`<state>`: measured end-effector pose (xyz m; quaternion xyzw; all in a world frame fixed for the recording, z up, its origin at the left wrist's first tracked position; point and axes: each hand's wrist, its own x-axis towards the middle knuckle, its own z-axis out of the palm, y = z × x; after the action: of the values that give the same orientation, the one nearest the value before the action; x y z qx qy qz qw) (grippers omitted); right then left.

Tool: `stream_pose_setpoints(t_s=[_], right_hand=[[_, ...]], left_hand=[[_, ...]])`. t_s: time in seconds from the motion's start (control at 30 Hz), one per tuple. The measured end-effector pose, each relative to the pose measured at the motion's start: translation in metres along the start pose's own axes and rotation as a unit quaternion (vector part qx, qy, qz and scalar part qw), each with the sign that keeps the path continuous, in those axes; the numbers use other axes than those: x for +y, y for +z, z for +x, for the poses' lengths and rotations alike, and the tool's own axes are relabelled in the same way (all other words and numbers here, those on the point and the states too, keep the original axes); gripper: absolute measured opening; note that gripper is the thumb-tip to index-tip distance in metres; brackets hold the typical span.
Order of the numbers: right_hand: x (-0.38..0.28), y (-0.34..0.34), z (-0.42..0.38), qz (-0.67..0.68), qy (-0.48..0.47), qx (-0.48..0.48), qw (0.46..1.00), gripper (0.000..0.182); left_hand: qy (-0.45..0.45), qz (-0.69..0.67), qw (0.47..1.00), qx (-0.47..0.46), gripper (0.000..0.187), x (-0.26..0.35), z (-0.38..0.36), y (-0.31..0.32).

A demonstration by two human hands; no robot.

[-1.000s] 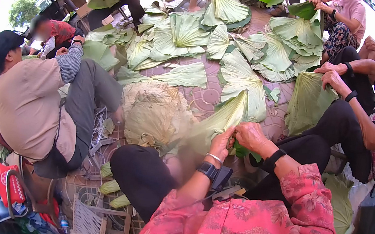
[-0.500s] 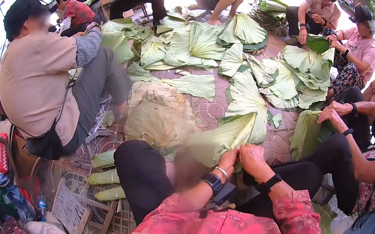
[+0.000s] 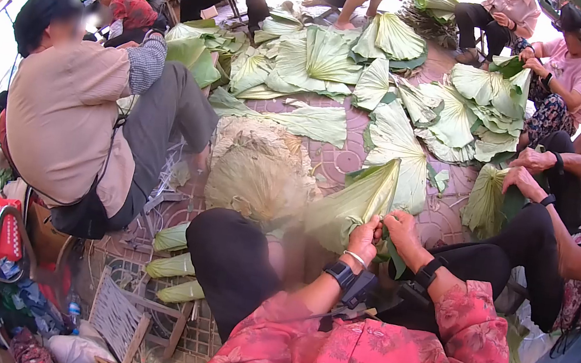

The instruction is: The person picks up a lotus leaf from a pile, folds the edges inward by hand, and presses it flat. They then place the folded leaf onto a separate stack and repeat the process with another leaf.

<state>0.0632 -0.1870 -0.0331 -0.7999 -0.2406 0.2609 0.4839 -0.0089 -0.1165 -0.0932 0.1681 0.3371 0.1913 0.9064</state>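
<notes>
Leaf: we hold a folded fan-shaped palm leaf (image 3: 357, 203) over our lap, above the paved ground (image 3: 343, 161), with the pale dried leaf heap (image 3: 258, 176) just beyond it.
Direction from hands: the leaf spreads up and to the left of our hands, away from our body; its narrow stem end sits right at our fingers.
Long axis: it runs from the gathered base at our hands up to the broad tip, tilted slightly to the right at the top.
Left hand (image 3: 366, 239): closed on the base of the leaf, pinching the pleats from the left.
Right hand (image 3: 402, 228): closed on the same base, touching the leaf from the right.
Nearer hand: both meet at the stem end; neither reaches the wide tip.
Neighbours: a person in a beige shirt (image 3: 68, 123) sits well apart on our left; another person's hands (image 3: 528, 170) work a leaf on our right.
Change: against the earlier frames, the leaf now stands steeper and more folded, and our hands sit lower and closer to our knees.
</notes>
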Motion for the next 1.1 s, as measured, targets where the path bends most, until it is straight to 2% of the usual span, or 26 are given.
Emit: stream_pose_setpoints(t_s=[0.07, 0.17, 0.27, 0.37, 0.43, 0.5, 0.53, 0.6, 0.7, 0.73, 0.83, 0.93, 1.03, 1.1], right_hand=[[0.022, 0.006, 0.009, 0.164, 0.041, -0.028, 0.985, 0.018], [0.009, 0.002, 0.005, 0.309, 0.088, -0.103, 0.941, 0.015], [-0.002, 0.0, 0.003, 0.38, 0.081, -0.128, 0.912, 0.015], [-0.015, -0.003, -0.003, 0.314, 0.025, -0.106, 0.943, 0.017], [-0.006, -0.001, 0.001, 0.16, -0.052, -0.103, 0.98, 0.022], [-0.005, -0.004, 0.0, 0.025, -0.107, -0.074, 0.991, 0.029], [-0.014, -0.007, -0.003, -0.029, -0.126, -0.052, 0.99, 0.033], [-0.017, -0.003, -0.002, -0.096, -0.155, -0.026, 0.983, 0.037], [-0.021, 0.002, -0.007, -0.19, -0.159, 0.009, 0.969, 0.034], [-0.027, 0.004, -0.01, -0.236, -0.189, 0.034, 0.953, 0.029], [-0.024, 0.008, -0.008, -0.295, -0.204, 0.064, 0.931, 0.023], [-0.018, 0.007, -0.003, -0.286, -0.235, 0.09, 0.925, 0.017], [-0.022, 0.001, -0.002, -0.262, -0.244, 0.079, 0.93, 0.011], [-0.025, -0.006, 0.002, -0.196, -0.206, 0.05, 0.957, 0.01]], left_hand=[[-0.006, -0.014, 1.0, 0.002, 0.016, 0.006, -0.004, 0.002], [-0.013, -0.029, 0.999, -0.023, 0.017, 0.011, -0.003, -0.001], [-0.017, -0.039, 0.997, -0.069, 0.019, 0.017, 0.001, -0.004], [-0.024, -0.031, 0.997, -0.066, 0.016, 0.024, -0.001, -0.002], [-0.034, -0.023, 0.996, -0.076, 0.013, 0.027, -0.004, -0.004], [-0.016, -0.026, 0.999, -0.021, 0.011, 0.028, -0.01, 0.011], [0.0, -0.029, 1.0, 0.01, 0.01, 0.033, -0.014, 0.014], [0.025, 0.01, 1.0, -0.006, 0.016, 0.031, -0.008, 0.001], [0.033, 0.007, 0.999, 0.001, 0.019, 0.025, -0.009, 0.002], [0.039, 0.0, 0.999, 0.0, 0.02, 0.02, -0.005, 0.001], [0.037, -0.009, 0.999, 0.01, 0.023, 0.018, -0.012, 0.007], [0.032, 0.003, 0.999, 0.021, 0.022, 0.019, -0.017, 0.013], [0.007, 0.014, 1.0, 0.002, 0.019, 0.021, -0.019, 0.011], [-0.01, -0.001, 0.999, -0.036, 0.016, 0.022, -0.018, 0.011]])
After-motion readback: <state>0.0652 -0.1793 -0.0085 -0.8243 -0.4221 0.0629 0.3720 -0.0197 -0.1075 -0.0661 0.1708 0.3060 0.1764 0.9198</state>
